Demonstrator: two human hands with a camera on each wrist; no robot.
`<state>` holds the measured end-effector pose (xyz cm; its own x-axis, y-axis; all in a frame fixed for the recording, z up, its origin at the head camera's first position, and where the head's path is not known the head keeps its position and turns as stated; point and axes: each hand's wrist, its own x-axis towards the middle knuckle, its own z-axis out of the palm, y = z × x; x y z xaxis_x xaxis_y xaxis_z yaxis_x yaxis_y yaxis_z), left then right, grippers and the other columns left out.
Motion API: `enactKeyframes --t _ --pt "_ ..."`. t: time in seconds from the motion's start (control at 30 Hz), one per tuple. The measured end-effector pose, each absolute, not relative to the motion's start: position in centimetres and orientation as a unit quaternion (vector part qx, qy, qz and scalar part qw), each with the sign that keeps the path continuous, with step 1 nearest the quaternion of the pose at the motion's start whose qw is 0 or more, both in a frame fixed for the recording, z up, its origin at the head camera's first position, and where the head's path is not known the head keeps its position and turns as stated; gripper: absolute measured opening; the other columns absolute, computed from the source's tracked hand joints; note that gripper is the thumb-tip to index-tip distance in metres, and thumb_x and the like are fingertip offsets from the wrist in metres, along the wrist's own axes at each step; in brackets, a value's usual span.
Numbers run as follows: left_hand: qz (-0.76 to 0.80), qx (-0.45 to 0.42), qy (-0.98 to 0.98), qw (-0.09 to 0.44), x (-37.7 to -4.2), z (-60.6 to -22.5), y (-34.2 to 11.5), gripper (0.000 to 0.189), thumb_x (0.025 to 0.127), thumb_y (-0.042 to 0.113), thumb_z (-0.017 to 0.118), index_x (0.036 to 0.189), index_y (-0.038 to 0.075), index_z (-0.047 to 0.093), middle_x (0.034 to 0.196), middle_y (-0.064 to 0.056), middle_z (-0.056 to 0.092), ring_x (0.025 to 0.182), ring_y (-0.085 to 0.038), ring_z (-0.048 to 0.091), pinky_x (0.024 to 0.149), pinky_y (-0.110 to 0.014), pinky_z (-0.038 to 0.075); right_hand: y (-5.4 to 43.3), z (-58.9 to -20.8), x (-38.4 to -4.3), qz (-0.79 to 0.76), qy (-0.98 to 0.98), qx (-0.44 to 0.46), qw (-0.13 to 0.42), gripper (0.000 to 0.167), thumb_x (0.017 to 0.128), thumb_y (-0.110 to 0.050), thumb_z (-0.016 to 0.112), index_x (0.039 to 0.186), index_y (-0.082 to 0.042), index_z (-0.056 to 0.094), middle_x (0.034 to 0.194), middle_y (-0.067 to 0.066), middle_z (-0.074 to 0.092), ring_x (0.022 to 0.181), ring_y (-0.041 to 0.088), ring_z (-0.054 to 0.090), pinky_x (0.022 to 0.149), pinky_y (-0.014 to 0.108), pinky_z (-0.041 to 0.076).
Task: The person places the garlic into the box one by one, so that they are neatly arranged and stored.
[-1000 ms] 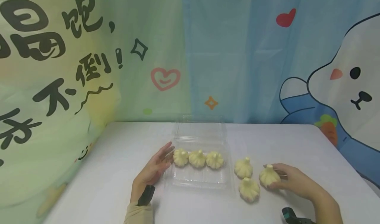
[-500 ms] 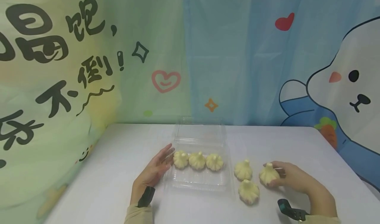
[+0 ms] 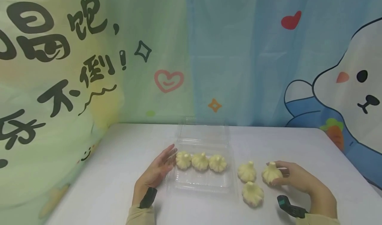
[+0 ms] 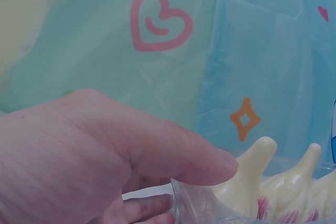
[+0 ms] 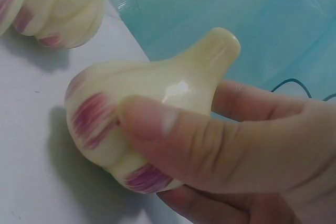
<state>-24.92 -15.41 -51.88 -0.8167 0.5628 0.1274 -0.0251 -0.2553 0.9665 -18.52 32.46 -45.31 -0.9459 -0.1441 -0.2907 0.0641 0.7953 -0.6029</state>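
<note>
My right hand [image 3: 293, 177] pinches a cream-coloured garlic bulb [image 5: 142, 114] with purple streaks, thumb on the near side and fingers behind. Its stem points up, and a shadow falls on the table beneath it. My left hand [image 3: 159, 167] rests at the left side of a clear plastic box [image 3: 203, 183], fingers fairly straight along the wall. In the left wrist view the thumb [image 4: 205, 163] overlaps the box's edge beside a garlic bulb [image 4: 254, 169]. Three garlic bulbs stand in a row along the back of the box, the middle one [image 3: 200, 162] between two others.
Two loose garlic bulbs lie between the box and my right hand, one farther back [image 3: 247, 172] and one nearer [image 3: 253, 194]. The box's clear lid [image 3: 203, 132] is folded back behind it. A printed curtain [image 3: 221, 52] hangs behind the white table [image 3: 140, 132].
The garlic bulb in my right hand has shifted slightly up and away from me, and the right forearm has swung a little left. The left hand stays at the box.
</note>
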Motion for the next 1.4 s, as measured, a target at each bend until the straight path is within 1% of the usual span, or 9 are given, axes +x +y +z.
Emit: enactKeyframes --t 0.1,0.23,0.4,0.6,0.73,0.9,1.0,1.2,1.4 --pt "0.758 0.235 0.579 0.190 -25.0 -51.8 -15.4 0.078 0.089 -0.008 0.050 0.153 0.005 0.007 0.159 -0.022 0.005 0.146 -0.038 0.009 0.119 -0.035 0.022 32.6 -45.2 -18.7 -0.318 0.933 -0.030 0.164 0.086 0.073 -0.047 0.075 0.136 0.003 0.046 0.135 0.032 0.048 0.118 0.050 0.050 0.091 0.061 0.047" --pt "0.761 0.238 0.573 0.192 -25.1 -51.8 -15.0 0.079 0.088 -0.008 0.051 0.152 0.004 0.006 0.159 -0.022 0.005 0.146 -0.038 0.009 0.119 -0.035 0.023 33.2 -45.4 -18.7 -0.323 0.931 -0.030 0.169 0.085 0.075 -0.045 0.075 0.137 0.004 0.044 0.136 0.032 0.046 0.119 0.051 0.049 0.091 0.060 0.048" --pt "0.751 0.240 0.581 0.202 -25.0 -52.1 -15.2 0.078 0.090 -0.007 0.050 0.153 0.006 0.004 0.159 -0.021 0.003 0.146 -0.037 0.009 0.118 -0.031 0.024 33.4 -45.8 -18.6 -0.342 0.924 -0.030 0.171 0.084 0.075 -0.042 0.075 0.137 0.006 0.044 0.138 0.032 0.044 0.119 0.050 0.050 0.092 0.060 0.048" --pt "0.750 0.227 0.586 0.206 -24.7 -52.2 -15.3 0.080 0.090 -0.003 0.053 0.153 0.009 0.005 0.159 -0.019 0.005 0.147 -0.035 0.010 0.117 -0.027 0.026 33.4 -46.1 -18.7 -0.341 0.922 -0.022 0.180 0.088 0.073 -0.045 0.076 0.137 0.006 0.043 0.137 0.032 0.045 0.119 0.050 0.050 0.090 0.056 0.051" --pt "0.750 0.225 0.588 0.202 -24.7 -52.3 -15.4 0.079 0.090 -0.005 0.051 0.153 0.007 0.005 0.159 -0.019 0.004 0.147 -0.036 0.009 0.117 -0.028 0.025 33.3 -46.0 -18.9 -0.337 0.924 -0.033 0.177 0.086 0.073 -0.045 0.076 0.136 0.004 0.045 0.137 0.032 0.046 0.118 0.050 0.051 0.091 0.058 0.049" --pt "0.749 0.220 0.591 0.202 -24.5 -52.4 -15.4 0.079 0.090 -0.004 0.051 0.153 0.007 0.004 0.159 -0.019 0.004 0.146 -0.036 0.010 0.117 -0.029 0.025 33.1 -45.8 -19.2 -0.330 0.926 -0.038 0.179 0.085 0.074 -0.044 0.075 0.138 0.002 0.043 0.135 0.032 0.046 0.117 0.050 0.051 0.091 0.061 0.048" --pt "0.751 0.214 0.592 0.200 -24.4 -52.3 -15.4 0.080 0.089 -0.004 0.052 0.153 0.007 0.005 0.159 -0.019 0.005 0.147 -0.036 0.010 0.117 -0.029 0.025 32.9 -45.8 -19.3 -0.323 0.929 -0.026 0.181 0.088 0.073 -0.046 0.076 0.139 0.002 0.042 0.135 0.032 0.047 0.117 0.050 0.051 0.090 0.061 0.048" --pt "0.744 0.208 0.603 0.198 -24.6 -51.9 -15.3 0.082 0.088 0.000 0.057 0.153 0.010 0.008 0.160 -0.016 0.007 0.147 -0.034 0.011 0.117 -0.027 0.026 32.6 -45.7 -19.7 -0.286 0.941 -0.007 0.180 0.095 0.069 -0.054 0.074 0.136 0.005 0.043 0.133 0.033 0.049 0.118 0.050 0.049 0.089 0.063 0.046" --pt "0.743 0.211 0.604 0.196 -24.9 -51.7 -15.4 0.082 0.089 0.001 0.057 0.154 0.011 0.008 0.160 -0.015 0.007 0.147 -0.034 0.011 0.116 -0.026 0.027 32.4 -45.2 -19.8 -0.281 0.945 -0.008 0.169 0.095 0.069 -0.055 0.074 0.136 0.005 0.043 0.133 0.033 0.048 0.118 0.051 0.048 0.089 0.064 0.046"
